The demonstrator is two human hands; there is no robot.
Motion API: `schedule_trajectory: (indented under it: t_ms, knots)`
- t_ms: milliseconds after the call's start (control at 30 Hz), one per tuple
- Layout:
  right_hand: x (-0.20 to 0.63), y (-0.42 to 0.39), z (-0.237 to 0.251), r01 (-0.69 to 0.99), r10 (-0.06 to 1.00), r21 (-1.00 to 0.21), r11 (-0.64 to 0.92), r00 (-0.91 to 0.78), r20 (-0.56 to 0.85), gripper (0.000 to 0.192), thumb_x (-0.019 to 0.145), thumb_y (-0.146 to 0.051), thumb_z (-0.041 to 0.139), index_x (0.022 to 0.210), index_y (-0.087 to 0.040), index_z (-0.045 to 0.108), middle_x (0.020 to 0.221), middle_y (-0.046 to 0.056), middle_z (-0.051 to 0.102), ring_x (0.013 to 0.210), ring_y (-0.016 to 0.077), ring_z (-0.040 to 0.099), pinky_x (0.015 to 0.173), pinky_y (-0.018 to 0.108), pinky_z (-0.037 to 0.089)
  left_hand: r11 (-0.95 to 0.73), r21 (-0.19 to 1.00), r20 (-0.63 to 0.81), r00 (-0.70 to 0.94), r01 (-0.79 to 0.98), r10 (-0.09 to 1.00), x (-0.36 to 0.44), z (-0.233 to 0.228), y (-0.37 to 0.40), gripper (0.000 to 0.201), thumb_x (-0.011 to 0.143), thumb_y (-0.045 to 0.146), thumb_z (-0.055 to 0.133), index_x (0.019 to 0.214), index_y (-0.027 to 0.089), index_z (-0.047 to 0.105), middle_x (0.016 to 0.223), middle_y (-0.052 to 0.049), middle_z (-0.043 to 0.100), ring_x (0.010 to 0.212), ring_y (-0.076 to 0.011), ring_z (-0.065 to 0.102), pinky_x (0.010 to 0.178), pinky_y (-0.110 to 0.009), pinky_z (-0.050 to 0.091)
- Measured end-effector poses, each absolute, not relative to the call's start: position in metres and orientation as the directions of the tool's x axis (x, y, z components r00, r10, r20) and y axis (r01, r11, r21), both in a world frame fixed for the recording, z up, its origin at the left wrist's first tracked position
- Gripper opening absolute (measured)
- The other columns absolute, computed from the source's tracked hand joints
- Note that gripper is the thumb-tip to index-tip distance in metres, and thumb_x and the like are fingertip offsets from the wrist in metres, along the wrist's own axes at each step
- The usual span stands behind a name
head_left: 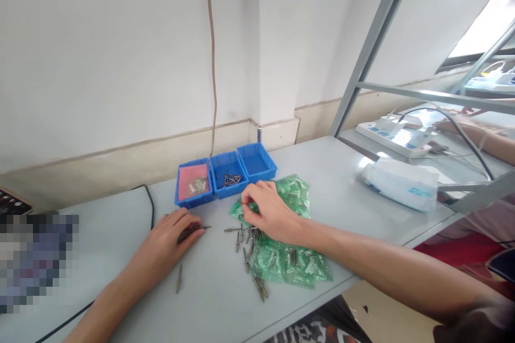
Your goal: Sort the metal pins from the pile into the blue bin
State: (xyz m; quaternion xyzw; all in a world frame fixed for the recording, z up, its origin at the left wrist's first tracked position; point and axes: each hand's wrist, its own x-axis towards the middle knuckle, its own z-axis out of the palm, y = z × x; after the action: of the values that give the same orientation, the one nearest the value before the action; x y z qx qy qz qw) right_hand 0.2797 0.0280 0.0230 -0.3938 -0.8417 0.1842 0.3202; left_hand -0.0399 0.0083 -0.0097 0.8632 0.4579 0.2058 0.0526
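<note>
My left hand [175, 230] rests on the grey table, closed around a thin metal bit [206, 227] whose narrow end sticks out past the fingertips. Another slim metal bit [179, 278] lies alone on the table, near that wrist. Over the green plastic packaging [300, 193], my right hand [267, 209] is curled, thumb and fingers drawn together; whatever it may hold is hidden. Several loose metal bits [257, 284] are scattered beneath and to the left of this hand. More bits show through the green plastic [311, 270] nearer the front edge.
Behind my hands stand three blue bins: one with pink material [187, 179] and a small clear bag, one with metal bits [227, 190], one bare inside [257, 163]. A white-blue soft pack [402, 182] lies right, by a metal frame [374, 27]. Another person's arm [483, 136] is beyond.
</note>
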Motion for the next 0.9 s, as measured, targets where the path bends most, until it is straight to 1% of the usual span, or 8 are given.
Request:
schedule_trajectory:
  t_ms: [133, 200, 300, 433, 600, 733, 900]
  knots:
    - [0.2809, 0.0268, 0.0225, 0.539, 0.810, -0.606, 0.585, -0.431, 0.398, 0.010, 0.106, -0.015, 0.053, 0.101, -0.024, 0.055, 0.095, 0.001, 0.067, 0.092, 0.0223, 0.056, 0.091, 0.038, 0.040, -0.569, 0.296, 0.301, 0.490, 0.767, 0.818, -0.0422, -0.0117, 0.0092, 0.028, 0.110, 0.050, 0.054, 0.113, 0.026, 0.069, 0.106, -0.005, 0.070, 0.092, -0.0230, 0.066, 0.083, -0.035, 0.052]
    - [0.2809, 0.0282, 0.0206, 0.514, 0.804, -0.621, 0.592, -0.421, 0.419, 0.010, 0.110, -0.018, 0.052, 0.111, -0.024, 0.059, 0.099, 0.001, 0.070, 0.096, 0.0228, 0.058, 0.095, 0.041, 0.040, -0.570, 0.305, 0.301, 0.491, 0.763, 0.817, -0.0425, -0.0123, 0.0093, 0.029, 0.110, 0.050, 0.053, 0.113, 0.026, 0.069, 0.106, -0.005, 0.070, 0.094, -0.0232, 0.066, 0.084, -0.035, 0.052]
    - [0.2810, 0.0315, 0.0176, 0.473, 0.798, -0.645, 0.600, -0.408, 0.443, 0.015, 0.111, -0.020, 0.056, 0.123, -0.025, 0.062, 0.104, 0.003, 0.074, 0.103, 0.0244, 0.062, 0.100, 0.044, 0.039, -0.562, 0.317, 0.309, 0.477, 0.764, 0.823, -0.0418, -0.0118, 0.0090, 0.029, 0.110, 0.051, 0.054, 0.111, 0.026, 0.069, 0.103, -0.005, 0.070, 0.093, -0.0235, 0.066, 0.083, -0.035, 0.053]
    - [0.2818, 0.0338, 0.0156, 0.467, 0.778, -0.624, 0.627, -0.415, 0.471, 0.014, 0.110, -0.022, 0.061, 0.122, -0.025, 0.066, 0.105, 0.003, 0.074, 0.104, 0.0246, 0.063, 0.099, 0.043, 0.040, -0.534, 0.346, 0.273, 0.462, 0.771, 0.844, -0.0404, -0.0109, 0.0085, 0.029, 0.110, 0.052, 0.053, 0.108, 0.026, 0.066, 0.100, -0.004, 0.068, 0.093, -0.0239, 0.065, 0.083, -0.036, 0.052]
    - [0.2823, 0.0336, 0.0146, 0.469, 0.772, -0.615, 0.634, -0.416, 0.479, 0.012, 0.109, -0.022, 0.062, 0.120, -0.025, 0.067, 0.103, 0.003, 0.072, 0.105, 0.0240, 0.063, 0.098, 0.042, 0.040, -0.510, 0.362, 0.263, 0.440, 0.780, 0.859, -0.0390, -0.0113, 0.0080, 0.030, 0.110, 0.052, 0.052, 0.104, 0.026, 0.065, 0.100, -0.003, 0.067, 0.092, -0.0235, 0.064, 0.083, -0.036, 0.053]
    - [0.2820, 0.0338, 0.0142, 0.473, 0.772, -0.610, 0.635, -0.419, 0.479, 0.012, 0.109, -0.022, 0.061, 0.120, -0.025, 0.067, 0.104, 0.004, 0.071, 0.106, 0.0247, 0.064, 0.099, 0.042, 0.040, -0.529, 0.369, 0.284, 0.449, 0.764, 0.847, -0.0390, -0.0109, 0.0080, 0.029, 0.111, 0.051, 0.052, 0.108, 0.026, 0.067, 0.103, -0.004, 0.069, 0.096, -0.0242, 0.066, 0.085, -0.036, 0.055]
    - [0.2818, 0.0339, 0.0142, 0.465, 0.771, -0.616, 0.635, -0.418, 0.480, 0.012, 0.109, -0.022, 0.061, 0.120, -0.025, 0.067, 0.104, 0.004, 0.071, 0.106, 0.0247, 0.064, 0.099, 0.043, 0.041, -0.546, 0.368, 0.285, 0.468, 0.753, 0.837, -0.0401, -0.0117, 0.0089, 0.027, 0.112, 0.048, 0.050, 0.110, 0.026, 0.066, 0.105, -0.005, 0.068, 0.099, -0.0245, 0.065, 0.088, -0.037, 0.054]
